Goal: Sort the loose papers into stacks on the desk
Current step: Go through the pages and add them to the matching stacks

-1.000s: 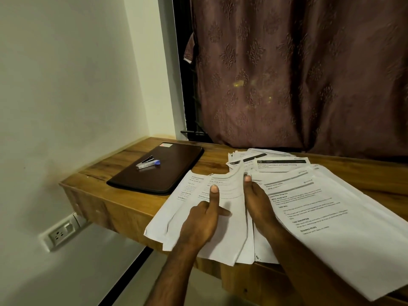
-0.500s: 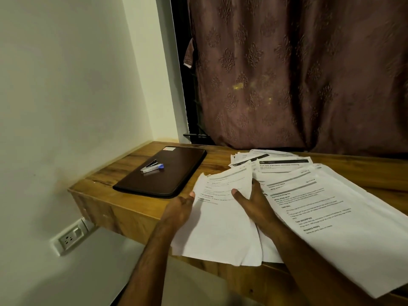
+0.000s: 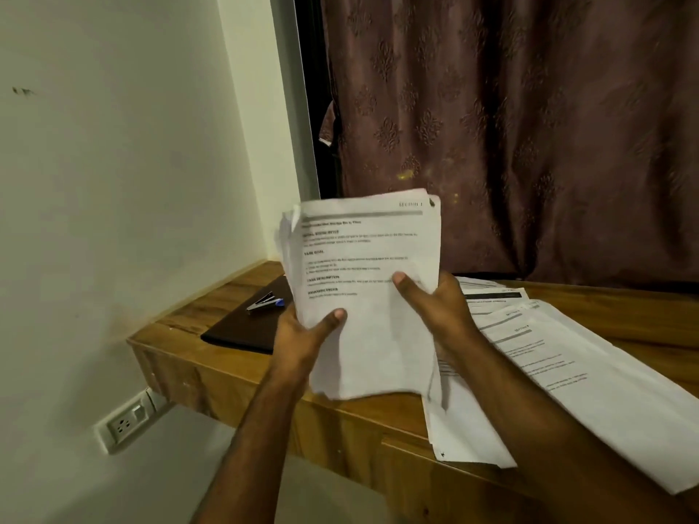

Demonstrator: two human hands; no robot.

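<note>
A bundle of printed white papers (image 3: 363,296) is held upright above the wooden desk (image 3: 227,315), its text side facing me. My left hand (image 3: 302,334) grips the bundle's lower left edge, thumb on the front. My right hand (image 3: 435,308) grips its right side, thumb across the front sheet. More loose printed papers (image 3: 586,372) lie spread over the right part of the desk, some hanging past the front edge. Further sheets (image 3: 491,293) lie behind them near the curtain.
A dark brown folder (image 3: 246,330) lies on the desk's left part with a small stapler (image 3: 263,300) on top. A white wall stands at the left, with a socket (image 3: 126,421) below the desk. A maroon curtain (image 3: 529,126) hangs behind.
Both hands have gathered the sheets from the desk's front edge and lifted them upright as one bundle. The view has shifted closer to the desk.
</note>
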